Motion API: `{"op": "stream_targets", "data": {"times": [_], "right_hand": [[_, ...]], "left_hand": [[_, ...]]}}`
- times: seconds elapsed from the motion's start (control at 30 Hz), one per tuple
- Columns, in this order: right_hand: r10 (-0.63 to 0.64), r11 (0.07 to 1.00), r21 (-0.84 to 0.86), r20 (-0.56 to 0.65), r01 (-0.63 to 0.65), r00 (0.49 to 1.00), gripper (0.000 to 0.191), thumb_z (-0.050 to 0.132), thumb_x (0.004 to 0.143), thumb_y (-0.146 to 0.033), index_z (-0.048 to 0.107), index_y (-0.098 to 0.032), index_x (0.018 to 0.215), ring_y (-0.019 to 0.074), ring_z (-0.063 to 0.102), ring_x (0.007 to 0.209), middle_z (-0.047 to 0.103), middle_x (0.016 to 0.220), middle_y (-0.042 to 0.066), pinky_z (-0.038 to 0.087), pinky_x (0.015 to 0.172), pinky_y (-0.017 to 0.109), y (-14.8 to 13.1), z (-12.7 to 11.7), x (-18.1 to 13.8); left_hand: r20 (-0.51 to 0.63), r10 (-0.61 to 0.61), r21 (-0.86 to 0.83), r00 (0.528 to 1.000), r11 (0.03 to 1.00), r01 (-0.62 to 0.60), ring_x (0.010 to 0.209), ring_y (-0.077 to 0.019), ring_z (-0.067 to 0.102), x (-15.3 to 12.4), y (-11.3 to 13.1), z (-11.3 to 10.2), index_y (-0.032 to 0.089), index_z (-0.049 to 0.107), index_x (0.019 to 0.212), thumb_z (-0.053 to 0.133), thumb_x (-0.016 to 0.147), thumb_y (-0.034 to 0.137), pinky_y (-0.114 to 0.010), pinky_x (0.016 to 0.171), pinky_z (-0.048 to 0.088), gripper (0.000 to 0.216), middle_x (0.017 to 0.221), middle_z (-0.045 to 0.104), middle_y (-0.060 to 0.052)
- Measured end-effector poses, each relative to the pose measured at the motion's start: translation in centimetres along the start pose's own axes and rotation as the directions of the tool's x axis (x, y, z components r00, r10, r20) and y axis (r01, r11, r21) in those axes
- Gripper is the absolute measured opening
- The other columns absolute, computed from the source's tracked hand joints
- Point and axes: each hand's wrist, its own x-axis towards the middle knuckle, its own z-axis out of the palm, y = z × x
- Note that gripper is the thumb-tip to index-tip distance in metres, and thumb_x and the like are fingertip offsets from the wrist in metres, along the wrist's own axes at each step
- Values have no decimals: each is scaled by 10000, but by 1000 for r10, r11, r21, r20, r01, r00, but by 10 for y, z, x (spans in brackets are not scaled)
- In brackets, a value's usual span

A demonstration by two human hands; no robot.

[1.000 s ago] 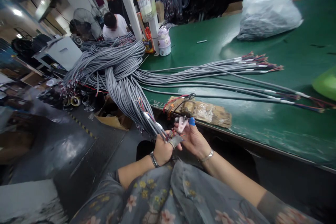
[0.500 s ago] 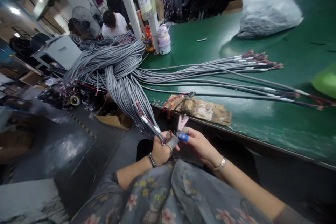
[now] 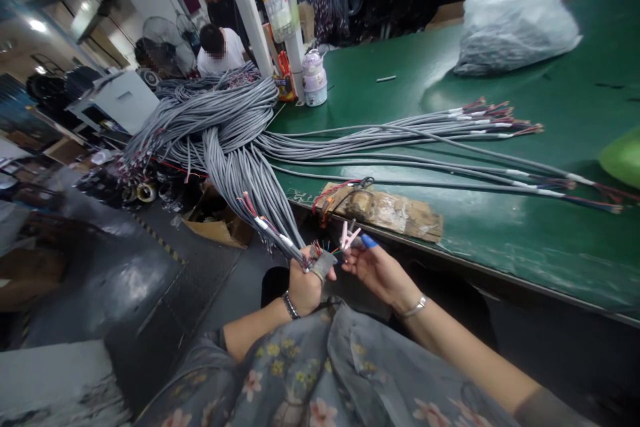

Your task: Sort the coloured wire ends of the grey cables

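My left hand (image 3: 304, 283) is closed round the end of a grey cable (image 3: 280, 235), with its coloured wire tips (image 3: 320, 248) sticking out past my taped thumb. My right hand (image 3: 376, 268), with a blue cap on one fingertip, pinches small pink snips (image 3: 349, 237) just right of those wire tips. The cable runs up into a thick bundle of grey cables (image 3: 220, 127) draped over the edge of the green table (image 3: 500, 227).
More grey cables with stripped ends (image 3: 480, 115) lie across the table. A taped wooden block (image 3: 387, 208) sits at the near edge. A clear plastic bag (image 3: 515, 17), a small jar (image 3: 314, 79) and a white post (image 3: 245, 7) stand further back. A person in white (image 3: 220, 50) sits beyond.
My right hand has lifted slightly and turned, bringing the pink snips beside the wire tips. My left hand keeps its hold on the cable end, raised a little.
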Motion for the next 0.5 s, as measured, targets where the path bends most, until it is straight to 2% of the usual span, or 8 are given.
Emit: {"op": "stream_targets", "data": {"times": [0.1, 0.23, 0.37, 0.5], "right_hand": [[-47, 999, -11, -3, 47, 999, 391, 715, 677, -598, 652, -214, 713, 146, 516, 588, 611, 654, 10, 444, 606, 298, -3, 1, 12], [-149, 988, -42, -38, 148, 988, 450, 732, 629, -638, 662, -201, 708, 154, 527, 599, 622, 647, 14, 434, 594, 292, -3, 8, 19], [-133, 991, -1, -31, 133, 991, 461, 740, 615, -644, 677, -203, 735, 177, 560, 632, 645, 674, 28, 453, 599, 305, -1, 12, 18], [-108, 993, 46, -47, 110, 993, 398, 747, 647, -598, 682, -214, 729, 177, 559, 591, 657, 665, 26, 449, 544, 302, 1, 15, 18]], "left_hand": [[16, 16, -8, 1000, 1000, -16, 504, -123, 531, 1, -1, 4, 184, 571, 554, 630, 777, 469, -268, 595, 445, 367, 499, 590, -4], [34, 66, -40, 997, 997, -65, 496, -116, 514, 2, -1, 9, 184, 566, 555, 621, 788, 462, -259, 577, 423, 366, 501, 580, 2], [45, 105, -37, 993, 994, -104, 495, -116, 513, 3, 0, 11, 185, 575, 578, 616, 802, 430, -261, 584, 417, 334, 500, 583, 5], [47, 86, -12, 995, 996, -85, 482, -117, 512, 4, 1, 12, 187, 563, 567, 602, 810, 438, -262, 575, 415, 351, 488, 579, 6]]}}
